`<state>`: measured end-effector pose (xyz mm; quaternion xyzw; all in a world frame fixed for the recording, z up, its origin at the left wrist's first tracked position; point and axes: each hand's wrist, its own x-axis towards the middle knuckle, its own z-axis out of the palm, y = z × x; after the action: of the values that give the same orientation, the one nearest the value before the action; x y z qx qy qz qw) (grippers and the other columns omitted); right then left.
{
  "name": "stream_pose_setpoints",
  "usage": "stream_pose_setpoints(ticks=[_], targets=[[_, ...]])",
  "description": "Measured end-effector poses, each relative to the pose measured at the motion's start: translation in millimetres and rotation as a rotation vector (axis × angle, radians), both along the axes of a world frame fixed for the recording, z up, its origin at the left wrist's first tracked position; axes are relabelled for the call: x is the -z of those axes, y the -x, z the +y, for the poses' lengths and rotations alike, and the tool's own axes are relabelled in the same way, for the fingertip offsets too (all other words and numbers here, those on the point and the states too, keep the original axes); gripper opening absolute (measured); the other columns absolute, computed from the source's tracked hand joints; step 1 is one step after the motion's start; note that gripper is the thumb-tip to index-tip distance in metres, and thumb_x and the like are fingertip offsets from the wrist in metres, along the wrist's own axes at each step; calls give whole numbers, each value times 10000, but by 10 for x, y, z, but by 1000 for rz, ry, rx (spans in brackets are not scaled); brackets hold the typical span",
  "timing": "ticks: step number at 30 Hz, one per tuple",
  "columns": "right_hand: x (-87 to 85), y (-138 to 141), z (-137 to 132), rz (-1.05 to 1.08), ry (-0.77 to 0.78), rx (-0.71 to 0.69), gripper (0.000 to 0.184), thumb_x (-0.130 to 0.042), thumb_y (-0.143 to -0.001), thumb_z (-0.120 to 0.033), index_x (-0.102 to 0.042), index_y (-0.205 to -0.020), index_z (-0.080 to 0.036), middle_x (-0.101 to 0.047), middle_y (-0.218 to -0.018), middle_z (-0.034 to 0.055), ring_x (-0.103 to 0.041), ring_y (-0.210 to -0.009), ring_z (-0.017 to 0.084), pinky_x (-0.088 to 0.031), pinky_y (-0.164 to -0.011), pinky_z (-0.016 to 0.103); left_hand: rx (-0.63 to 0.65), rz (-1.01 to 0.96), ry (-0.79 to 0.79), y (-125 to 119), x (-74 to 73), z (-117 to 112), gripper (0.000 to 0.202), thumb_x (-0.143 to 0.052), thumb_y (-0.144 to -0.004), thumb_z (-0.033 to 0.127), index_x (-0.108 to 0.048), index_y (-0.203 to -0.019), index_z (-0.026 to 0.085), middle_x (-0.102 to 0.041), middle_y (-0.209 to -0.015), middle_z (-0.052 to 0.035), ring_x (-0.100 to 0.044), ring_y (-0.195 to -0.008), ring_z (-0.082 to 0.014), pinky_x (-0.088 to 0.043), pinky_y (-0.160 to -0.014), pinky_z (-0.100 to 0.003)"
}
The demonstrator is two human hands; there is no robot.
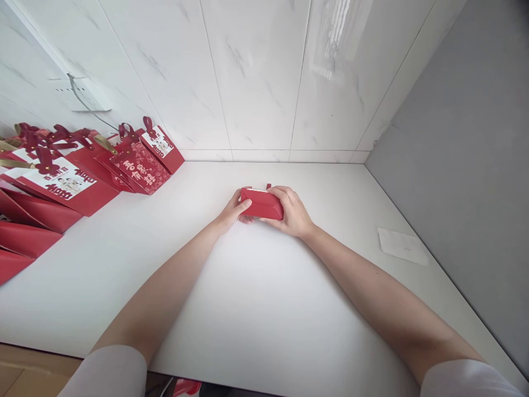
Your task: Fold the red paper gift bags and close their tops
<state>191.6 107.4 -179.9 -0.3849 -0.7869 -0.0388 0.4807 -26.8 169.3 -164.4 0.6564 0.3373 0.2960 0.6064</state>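
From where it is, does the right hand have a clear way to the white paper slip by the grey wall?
Probably yes: only bare table lies between right hand and paper slip, though its fingers now grip the red box.

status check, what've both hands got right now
Left hand and right hand both gripping small red box on white table. Finished red boxes stacked far left, paper sheet right. Nothing blocking.
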Motion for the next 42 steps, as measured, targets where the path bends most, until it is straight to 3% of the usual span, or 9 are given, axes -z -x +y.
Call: stream_pose_setpoints(ticks=[7, 12, 18, 23, 26, 29, 32, 38, 42], targets=[[-25, -7, -14, 45, -1, 14, 751, -677, -800, -616, -349, -1377, -265, -531, -1263, 158, -530, -1198, 343, -487, -954, 539, 130, 1, 21, 61, -66, -6, 1068, -789, -697, 473, -140, -1537, 355, -628, -1238, -117, -693, -796, -202, -541, -650, -305], [-16, -13, -8, 50, -10, 10, 760, -690, -792, -610, -355, -1374, -257, -535, -1257, 162, -535, -1186, 339, -493, -945, 533, 75, 15, -22, 22, -93, -57, 1117, -868, -606, 293, -220, -1513, 367, -585, -1282, -109, -649, -907, -216, -543, -668, -316], [-14, -18, -3, 39, -10, -7, 769, -703, -778, -614, -363, -1369, -258, -538, -1267, 161, -535, -1191, 336, -497, -944, 527, -7, 53, -2, 5, -108, -75, 992, -845, -630, 344, -296, -1456, 344, -625, -1180, -79, -654, -889, -209, -540, -650, -302], [-13, -20, 4, 57, 9, 3, 767, -711, -765, -622, -367, -1350, -267, -547, -1265, 154, -542, -1189, 338, -489, -955, 535, 80, 9, 19, 65, -69, 5, 1061, -873, -596, 371, -271, -1468, 374, -598, -1266, -99, -658, -954, -239, -549, -674, -299], [-4, -25, 13, 38, 8, -5, 774, -712, -762, -620, -359, -1354, -268, -548, -1259, 154, -538, -1200, 341, -486, -958, 538, 152, -67, 75, 88, -31, 69, 1007, -801, -636, 590, -289, -1472, 358, -589, -1290, -122, -663, -978, -261, -577, -674, -310], [0, -23, 10, 1, 10, -18, 760, -693, -773, -631, -368, -1361, -276, -545, -1255, 148, -532, -1214, 341, -484, -958, 532, 97, -123, 168, 62, -34, 77, 811, -497, -769, 799, -410, -1417, 317, -573, -1325, -121, -659, -1019, -284, -604, -626, -341], [1, -13, -1, -44, 16, -6, 729, -677, -789, -624, -390, -1364, -280, -538, -1277, 144, -543, -1201, 334, -469, -979, 526, 1, -122, 213, 12, -81, 36, 715, -401, -837, 776, -480, -1364, 300, -551, -1371, -95, -657, -1038, -279, -607, -578, -331], [20, -3, 10, -102, 16, 5, 709, -690, -799, -586, -391, -1368, -286, -547, -1329, 138, -522, -1250, 329, -373, -1082, 561, -46, -139, 257, -20, -150, 1, 598, -508, -856, 602, -495, -1360, 281, -549, -1377, -81, -663, -960, -268, -577, -514, -318], [45, 32, 36, -15, 46, -19, 870, -690, -808, -562, -237, -1486, -260, -380, -1521, 171, -367, -1412, 341, -320, -1134, 592, -48, -228, 233, 4, -122, 24, 590, -506, -830, 489, -480, -1384, 289, -559, -1362, -77, -643, -758, -202, -483, -406, -259]])
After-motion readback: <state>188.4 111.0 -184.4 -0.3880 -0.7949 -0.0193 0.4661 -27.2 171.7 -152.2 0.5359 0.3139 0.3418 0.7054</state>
